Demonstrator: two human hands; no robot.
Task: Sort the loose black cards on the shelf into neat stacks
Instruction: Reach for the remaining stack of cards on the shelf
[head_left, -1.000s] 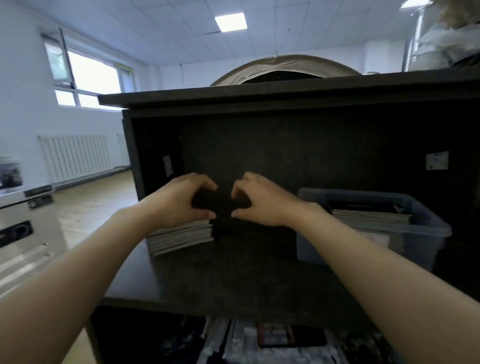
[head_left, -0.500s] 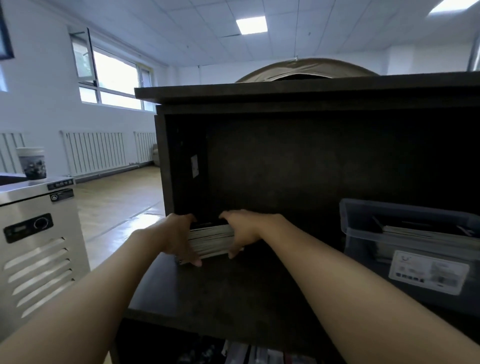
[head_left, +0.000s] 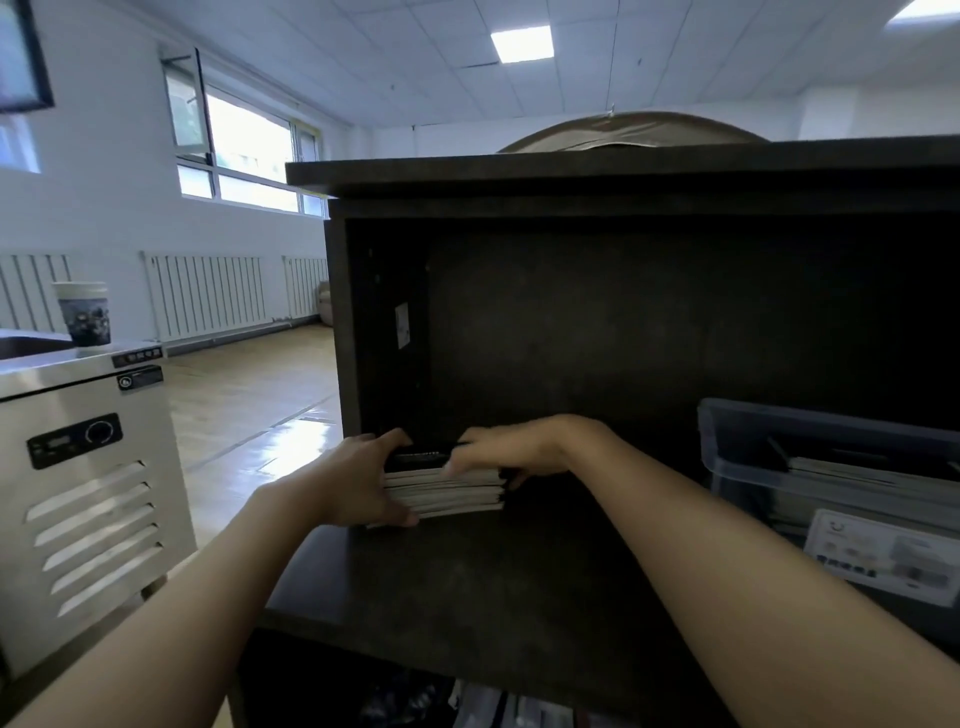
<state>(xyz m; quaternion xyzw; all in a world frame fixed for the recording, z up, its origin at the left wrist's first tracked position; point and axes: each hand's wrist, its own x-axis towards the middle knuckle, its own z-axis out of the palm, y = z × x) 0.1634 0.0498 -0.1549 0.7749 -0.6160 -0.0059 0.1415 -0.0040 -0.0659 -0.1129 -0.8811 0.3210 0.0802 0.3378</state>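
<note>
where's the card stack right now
In the head view the card stack sits at the left end of the shelf, held between the left hand and right hand, with the plastic bin to its right.

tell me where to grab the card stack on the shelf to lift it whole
Probably by its two ends, from the front. The card stack lies flat on the shelf, pale edges facing out, near the left wall; a hand at each end, where the left hand and right hand are now, should keep it square.
</note>
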